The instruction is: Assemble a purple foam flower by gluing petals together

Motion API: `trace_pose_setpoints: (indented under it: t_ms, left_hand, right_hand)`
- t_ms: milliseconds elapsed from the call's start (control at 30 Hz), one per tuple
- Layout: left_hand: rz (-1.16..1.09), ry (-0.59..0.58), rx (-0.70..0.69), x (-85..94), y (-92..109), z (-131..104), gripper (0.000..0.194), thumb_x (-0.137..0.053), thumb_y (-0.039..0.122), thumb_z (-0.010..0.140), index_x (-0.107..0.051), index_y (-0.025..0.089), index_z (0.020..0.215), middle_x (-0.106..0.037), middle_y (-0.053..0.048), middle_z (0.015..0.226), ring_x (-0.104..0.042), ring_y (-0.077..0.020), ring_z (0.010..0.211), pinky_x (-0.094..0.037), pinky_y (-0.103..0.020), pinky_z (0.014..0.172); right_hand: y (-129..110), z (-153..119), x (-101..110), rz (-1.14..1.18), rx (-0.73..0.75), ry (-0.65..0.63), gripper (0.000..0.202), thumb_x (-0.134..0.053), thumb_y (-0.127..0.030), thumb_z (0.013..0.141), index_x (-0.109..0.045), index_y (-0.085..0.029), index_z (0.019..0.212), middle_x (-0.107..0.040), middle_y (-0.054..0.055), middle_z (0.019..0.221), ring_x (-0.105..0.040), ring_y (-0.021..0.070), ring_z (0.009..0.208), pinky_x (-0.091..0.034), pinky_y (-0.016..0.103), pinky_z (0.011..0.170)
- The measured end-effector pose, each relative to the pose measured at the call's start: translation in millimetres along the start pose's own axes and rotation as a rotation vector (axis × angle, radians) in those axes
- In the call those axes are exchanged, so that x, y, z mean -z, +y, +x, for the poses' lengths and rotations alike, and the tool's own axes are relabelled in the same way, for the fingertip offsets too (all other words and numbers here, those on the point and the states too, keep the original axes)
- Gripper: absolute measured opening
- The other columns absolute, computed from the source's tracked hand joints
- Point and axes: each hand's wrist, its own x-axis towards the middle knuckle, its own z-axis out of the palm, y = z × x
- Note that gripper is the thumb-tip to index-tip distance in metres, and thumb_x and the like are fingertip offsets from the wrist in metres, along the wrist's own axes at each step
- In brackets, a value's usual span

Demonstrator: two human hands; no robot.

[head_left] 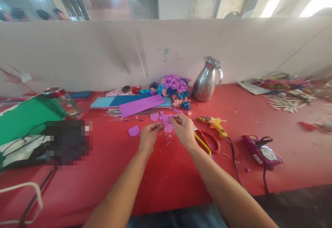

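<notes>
My left hand and my right hand meet over the middle of the red table, each closed in a pinch. Between their fingertips is a small piece of purple crepe paper, partly covered by the fingers. Loose cut purple petals lie close by, one petal left of my left hand and another petal just beyond it. Scissors with red and yellow handles rest to the right of my right hand. A yellow glue gun lies past them, its cord running toward the front edge.
Behind the hands lie a purple paper strip, blue sheets and thin wires. A bunch of paper flowers and a metal pitcher stand by the partition. A purple power strip lies right; a glass jar and green sheet are left.
</notes>
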Motion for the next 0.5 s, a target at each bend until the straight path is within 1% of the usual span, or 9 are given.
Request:
trace_pose_setpoints:
  t_ms: [200,500]
  left_hand:
    - [-0.035,-0.031,0.014,-0.8,2.6,-1.3,0.024,-0.079,0.035,0.055,-0.075,0.017,0.072,-0.072,-0.004,0.07,-0.062,-0.0171,0.072,-0.043,-0.032,0.083]
    - [-0.025,-0.058,0.016,-1.6,5.7,-2.8,0.024,-0.079,0.035,0.055,-0.075,0.017,0.07,-0.072,-0.004,0.07,-0.062,-0.0179,0.072,-0.043,-0.034,0.084]
  right_hand:
    - [2.7,0.9,0.0,0.02,0.009,-0.003,0.013,-0.06,-0.031,0.078,-0.065,-0.019,0.078,-0.073,0.004,0.075,-0.068,0.0189,0.07,-0.051,0.028,0.067]
    - [0.0,0.3,0.0,0.005,0.003,0.002,0.012,-0.06,-0.03,0.078,-0.064,-0.018,0.077,-0.072,0.004,0.071,-0.068,0.0191,0.068,-0.049,0.028,0.064]
